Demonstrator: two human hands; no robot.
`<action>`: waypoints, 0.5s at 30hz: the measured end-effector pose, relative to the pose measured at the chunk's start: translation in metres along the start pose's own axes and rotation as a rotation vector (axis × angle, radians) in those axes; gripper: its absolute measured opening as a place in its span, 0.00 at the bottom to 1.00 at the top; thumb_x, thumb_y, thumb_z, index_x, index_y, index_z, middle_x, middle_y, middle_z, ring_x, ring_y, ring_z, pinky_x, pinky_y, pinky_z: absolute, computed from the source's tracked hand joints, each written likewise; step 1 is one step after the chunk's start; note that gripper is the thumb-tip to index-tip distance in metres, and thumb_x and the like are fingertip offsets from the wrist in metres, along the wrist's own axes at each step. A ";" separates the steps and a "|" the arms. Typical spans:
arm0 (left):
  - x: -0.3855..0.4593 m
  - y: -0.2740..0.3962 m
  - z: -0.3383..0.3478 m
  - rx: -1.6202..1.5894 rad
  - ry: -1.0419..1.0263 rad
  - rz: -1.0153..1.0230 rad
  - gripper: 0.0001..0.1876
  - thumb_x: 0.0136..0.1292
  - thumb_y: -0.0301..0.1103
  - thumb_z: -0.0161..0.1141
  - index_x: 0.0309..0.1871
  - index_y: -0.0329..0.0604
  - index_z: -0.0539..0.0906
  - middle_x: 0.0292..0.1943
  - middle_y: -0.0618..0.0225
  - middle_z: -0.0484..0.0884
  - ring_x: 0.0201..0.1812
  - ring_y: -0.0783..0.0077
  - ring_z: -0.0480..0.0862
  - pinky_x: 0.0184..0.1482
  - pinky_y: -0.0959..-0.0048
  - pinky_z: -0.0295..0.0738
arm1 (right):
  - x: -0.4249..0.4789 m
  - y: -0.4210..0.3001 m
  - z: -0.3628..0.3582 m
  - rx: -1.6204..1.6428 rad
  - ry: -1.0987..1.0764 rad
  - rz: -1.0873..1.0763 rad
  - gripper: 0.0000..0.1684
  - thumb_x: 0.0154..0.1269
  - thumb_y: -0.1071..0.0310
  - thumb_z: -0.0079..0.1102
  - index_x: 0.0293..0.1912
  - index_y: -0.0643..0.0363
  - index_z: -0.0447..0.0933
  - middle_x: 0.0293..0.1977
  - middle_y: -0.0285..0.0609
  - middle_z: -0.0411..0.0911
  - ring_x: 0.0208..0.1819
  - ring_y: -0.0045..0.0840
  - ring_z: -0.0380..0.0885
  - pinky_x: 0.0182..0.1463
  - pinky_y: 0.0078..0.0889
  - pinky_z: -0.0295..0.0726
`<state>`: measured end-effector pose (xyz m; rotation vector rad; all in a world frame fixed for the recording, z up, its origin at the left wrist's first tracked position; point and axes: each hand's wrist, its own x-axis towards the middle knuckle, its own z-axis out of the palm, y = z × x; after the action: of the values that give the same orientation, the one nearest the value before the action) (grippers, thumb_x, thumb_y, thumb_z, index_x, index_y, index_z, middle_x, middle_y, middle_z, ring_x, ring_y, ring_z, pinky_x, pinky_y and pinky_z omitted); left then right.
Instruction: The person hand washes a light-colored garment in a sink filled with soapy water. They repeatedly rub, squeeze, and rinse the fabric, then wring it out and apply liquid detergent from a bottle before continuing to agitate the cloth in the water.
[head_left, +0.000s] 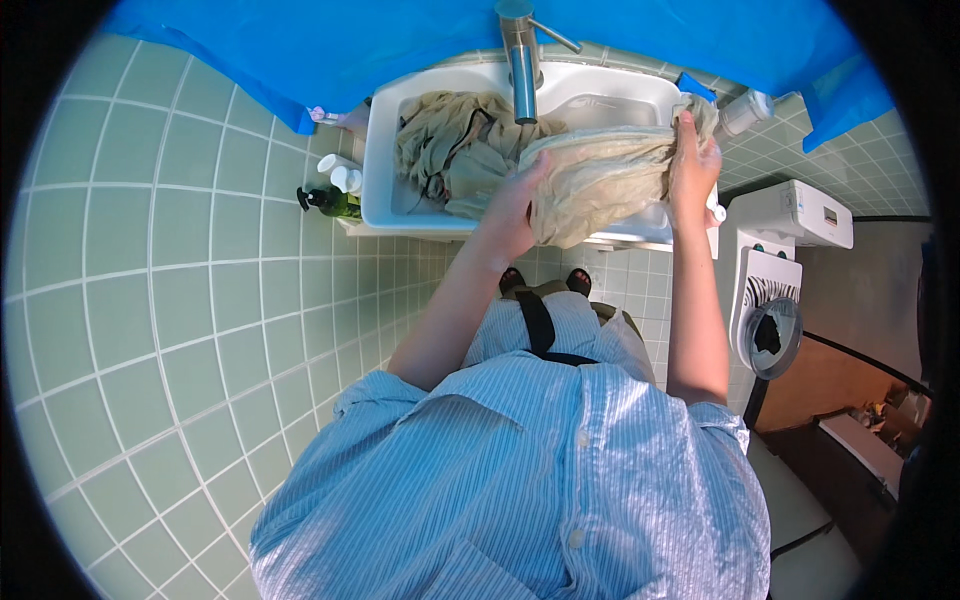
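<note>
Wet beige cloth (607, 176) is stretched between my two hands above the right half of a white washbasin (381, 172). My left hand (517, 202) grips its left end near the basin's front edge. At the right end, my right hand (691, 169) holds a bunched part, thumb on top. More of the beige fabric (457, 150), with dark cord or trim, lies heaped in the basin's left side. Whether the stretched part and the heap are one garment, I cannot tell. Over the back of the basin stands a metal single-lever faucet (523, 75).
A green pump bottle (330, 201) and white-capped bottles (341, 171) stand left of the basin. A clear container (746, 112) is at its right. Blue sheeting (300, 45) hangs behind. Further right is a white appliance (780, 214) with a round transparent lid (776, 337). Tiled wall (187, 225) rises at left.
</note>
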<state>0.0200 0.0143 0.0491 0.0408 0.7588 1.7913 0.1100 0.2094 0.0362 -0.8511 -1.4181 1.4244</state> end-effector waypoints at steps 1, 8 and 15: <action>-0.001 0.001 0.003 -0.027 -0.012 -0.016 0.24 0.70 0.47 0.44 0.60 0.35 0.67 0.56 0.58 0.73 0.56 0.63 0.75 0.58 0.62 0.71 | -0.004 -0.001 0.001 -0.071 0.009 -0.075 0.23 0.65 0.52 0.55 0.42 0.66 0.77 0.33 0.39 0.78 0.35 0.19 0.72 0.42 0.24 0.70; 0.003 -0.013 -0.001 -0.157 -0.175 -0.027 0.28 0.70 0.55 0.37 0.62 0.43 0.66 0.58 0.60 0.72 0.57 0.66 0.74 0.58 0.62 0.71 | -0.095 -0.014 0.053 -0.444 -0.314 -0.792 0.12 0.55 0.60 0.58 0.37 0.55 0.80 0.25 0.45 0.79 0.27 0.41 0.79 0.31 0.37 0.78; -0.005 -0.013 -0.003 -0.104 0.007 -0.039 0.27 0.71 0.54 0.32 0.63 0.47 0.64 0.58 0.62 0.71 0.58 0.64 0.73 0.60 0.61 0.68 | -0.075 0.004 0.056 -0.713 -0.362 -0.657 0.10 0.55 0.59 0.57 0.31 0.52 0.82 0.23 0.44 0.79 0.24 0.39 0.78 0.27 0.38 0.77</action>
<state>0.0316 0.0103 0.0415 -0.0492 0.6665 1.7915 0.0828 0.1200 0.0276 -0.4539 -2.2803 0.5702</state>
